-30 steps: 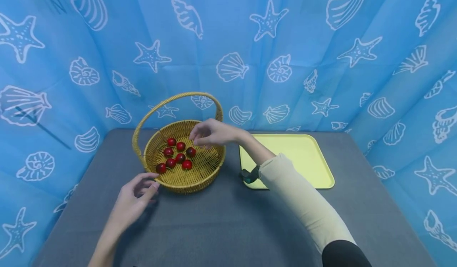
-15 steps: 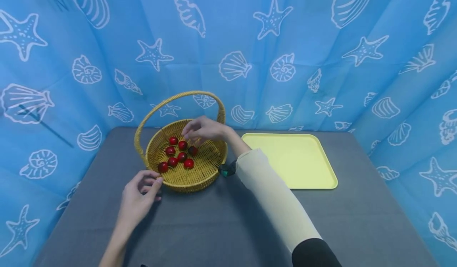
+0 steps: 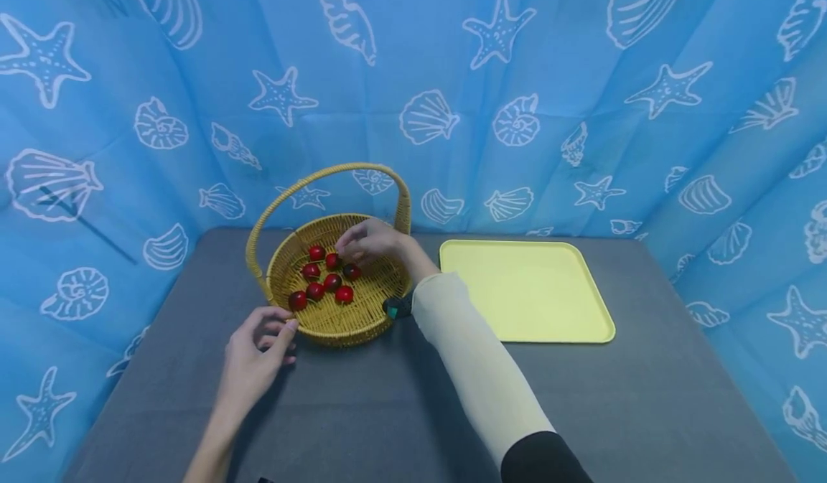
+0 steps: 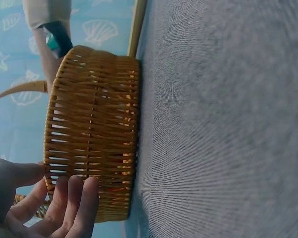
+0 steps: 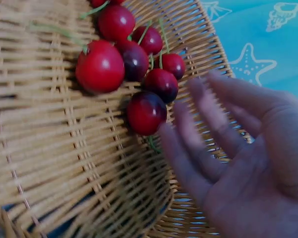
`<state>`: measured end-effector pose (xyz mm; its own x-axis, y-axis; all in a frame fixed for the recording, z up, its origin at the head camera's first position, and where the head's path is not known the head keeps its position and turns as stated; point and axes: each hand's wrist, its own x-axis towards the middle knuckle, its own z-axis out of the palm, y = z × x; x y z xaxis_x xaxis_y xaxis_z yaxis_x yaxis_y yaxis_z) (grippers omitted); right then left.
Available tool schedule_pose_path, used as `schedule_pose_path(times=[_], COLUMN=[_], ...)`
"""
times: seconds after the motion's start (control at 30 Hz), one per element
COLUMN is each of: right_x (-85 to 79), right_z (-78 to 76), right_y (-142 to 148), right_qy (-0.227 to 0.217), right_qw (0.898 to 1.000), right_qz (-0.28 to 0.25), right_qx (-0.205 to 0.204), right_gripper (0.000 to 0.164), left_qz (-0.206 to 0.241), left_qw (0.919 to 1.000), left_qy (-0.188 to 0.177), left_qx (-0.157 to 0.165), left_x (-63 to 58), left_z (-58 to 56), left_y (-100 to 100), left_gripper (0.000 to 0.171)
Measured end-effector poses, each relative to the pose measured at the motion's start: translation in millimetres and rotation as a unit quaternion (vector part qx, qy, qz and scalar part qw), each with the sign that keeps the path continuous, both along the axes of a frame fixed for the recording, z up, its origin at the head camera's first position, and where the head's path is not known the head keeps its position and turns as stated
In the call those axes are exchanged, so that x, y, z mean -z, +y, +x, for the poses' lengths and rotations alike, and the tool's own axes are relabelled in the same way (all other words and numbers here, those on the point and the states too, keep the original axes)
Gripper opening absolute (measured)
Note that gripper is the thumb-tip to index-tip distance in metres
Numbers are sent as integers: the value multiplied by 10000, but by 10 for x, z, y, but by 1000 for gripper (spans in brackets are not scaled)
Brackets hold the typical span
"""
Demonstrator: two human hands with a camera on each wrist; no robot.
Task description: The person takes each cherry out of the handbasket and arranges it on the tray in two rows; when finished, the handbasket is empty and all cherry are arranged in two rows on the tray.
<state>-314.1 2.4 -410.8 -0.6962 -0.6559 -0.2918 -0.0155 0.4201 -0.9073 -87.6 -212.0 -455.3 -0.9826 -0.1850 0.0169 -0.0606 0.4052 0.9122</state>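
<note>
A round wicker basket (image 3: 349,325) with a tall arched handle holds several dark red cherries (image 3: 344,294) with green stems, gathered in its left half. My left hand (image 3: 255,354) grips the basket's near left rim; in the left wrist view its thumb lies at the rim and its fingers (image 4: 84,208) against the outer wall. Inside the basket, my right hand (image 3: 375,242) hovers at the back of the cherries. In the right wrist view its fingers (image 5: 188,153) are spread and loosely bent beside a dark cherry (image 5: 146,113), with nothing seen between them.
A yellow rectangular tray (image 3: 526,289) lies right of the basket on the grey cloth-covered table (image 3: 362,411). Behind and at both sides hangs a blue curtain (image 3: 439,38) with white shell and starfish prints.
My right hand has moved left and lower among the cherries, its forearm swinging off the tray. My left hand stays at the rim. The whole view has shifted slightly.
</note>
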Motion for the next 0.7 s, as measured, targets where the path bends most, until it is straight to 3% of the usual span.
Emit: schedule_pose_path(times=[0.13,0.27,0.5,0.7], right_x=[43,49,77,84], right_z=[18,21,-18,-26], right_y=[30,43,43,48], right_qy=[-109,-101,322,383], right_qw=[9996,9983,9884,9850], right_qz=[243,486,1193,1349], right_qx=[-37,-321,-880,-1005], right_gripper=[27,31,33,31], left_qz=[47,62,26,36], left_qw=[10000,9999,9997,9996], left_qy=[-23,-101,-218,-271], left_qx=[1,-41,-65,-99], left_x=[6,2,-5,-10], left_z=[-6,-5,-6,-1], left_y=[5,-2,-3,0], left_gripper=[32,33,33,34])
